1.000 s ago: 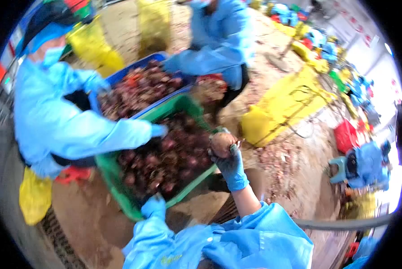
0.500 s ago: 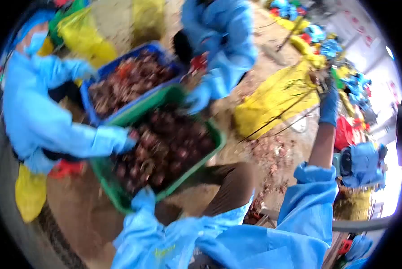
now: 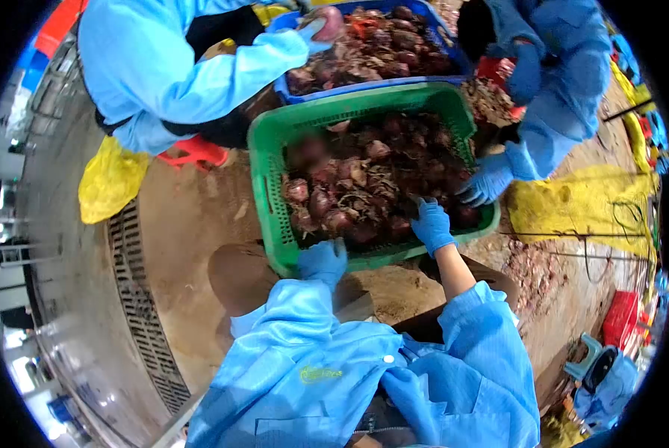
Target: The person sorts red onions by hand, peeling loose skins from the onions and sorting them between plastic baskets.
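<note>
The concrete floor spreads under everything, with a long slotted drain cover set into it at the left. A co-worker in a blue gown leans in from the upper left, and a second co-worker bends in from the upper right. Between them and the wearer sits a green crate, its floor covered by dark red onions with loose, papery skins among them. A blue crate of onions and skins lies just beyond its far rim. Yellow sheeting is spread on the right, a yellow bag lies at the left, and a red tub stands farther off to the right.

The wearer's left hand, in a blue glove, rests at the near rim of the green crate; how tightly its grip closes there I cannot tell. The right hand, also gloved, reaches over the near rim to the onions, its back upward; its fingertips are partly lost among them, so whether the grip is clamped on one I cannot tell. The first co-worker holds a large onion above the blue crate, while the second's hand is at the green crate's right end.
</note>
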The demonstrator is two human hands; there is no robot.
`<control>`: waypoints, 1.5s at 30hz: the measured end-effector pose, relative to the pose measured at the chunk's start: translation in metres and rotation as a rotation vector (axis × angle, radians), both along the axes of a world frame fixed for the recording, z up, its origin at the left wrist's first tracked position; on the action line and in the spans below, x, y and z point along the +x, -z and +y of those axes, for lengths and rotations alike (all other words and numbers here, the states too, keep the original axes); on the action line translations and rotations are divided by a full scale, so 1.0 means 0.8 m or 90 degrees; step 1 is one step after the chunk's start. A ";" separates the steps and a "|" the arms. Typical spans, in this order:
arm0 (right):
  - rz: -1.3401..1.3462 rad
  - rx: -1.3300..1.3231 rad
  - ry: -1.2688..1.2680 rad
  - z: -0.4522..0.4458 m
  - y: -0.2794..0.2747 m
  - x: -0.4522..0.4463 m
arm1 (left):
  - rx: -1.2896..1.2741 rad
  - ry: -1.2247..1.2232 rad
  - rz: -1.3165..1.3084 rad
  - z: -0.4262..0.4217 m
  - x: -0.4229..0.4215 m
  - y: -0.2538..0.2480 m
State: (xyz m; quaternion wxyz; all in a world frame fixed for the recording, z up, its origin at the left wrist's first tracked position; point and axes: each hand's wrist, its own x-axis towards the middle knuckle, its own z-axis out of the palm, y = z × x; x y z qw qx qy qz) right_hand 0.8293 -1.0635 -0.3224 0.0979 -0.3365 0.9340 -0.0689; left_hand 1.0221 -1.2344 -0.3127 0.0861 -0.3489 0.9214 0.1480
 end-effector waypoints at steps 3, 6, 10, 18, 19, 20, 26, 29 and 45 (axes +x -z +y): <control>0.169 0.036 -0.043 -0.039 0.009 0.019 | 0.026 -0.004 -0.025 -0.002 -0.001 -0.002; -0.041 0.328 -0.142 -0.055 0.038 0.035 | 0.034 -0.004 -0.012 0.002 -0.001 -0.008; 0.024 0.533 -0.242 -0.080 0.078 0.029 | 0.021 -0.003 0.015 -0.002 -0.001 -0.006; -0.119 0.602 -0.348 -0.102 0.027 -0.001 | 0.051 0.012 0.051 -0.009 -0.001 -0.009; -0.124 0.609 -0.348 -0.102 0.017 -0.003 | 0.058 0.013 0.049 -0.006 0.001 -0.006; -0.219 0.566 -0.283 -0.102 0.009 -0.008 | 0.036 0.003 0.049 -0.005 0.002 -0.003; -0.769 -0.106 0.336 -0.067 -0.013 0.010 | 0.019 0.021 0.060 -0.003 0.004 0.013; -1.070 -0.499 0.468 -0.057 -0.014 0.033 | -0.014 0.032 0.105 -0.001 0.006 0.010; -0.935 -1.012 0.258 -0.050 -0.109 0.101 | 0.124 0.021 -0.097 -0.004 -0.005 -0.018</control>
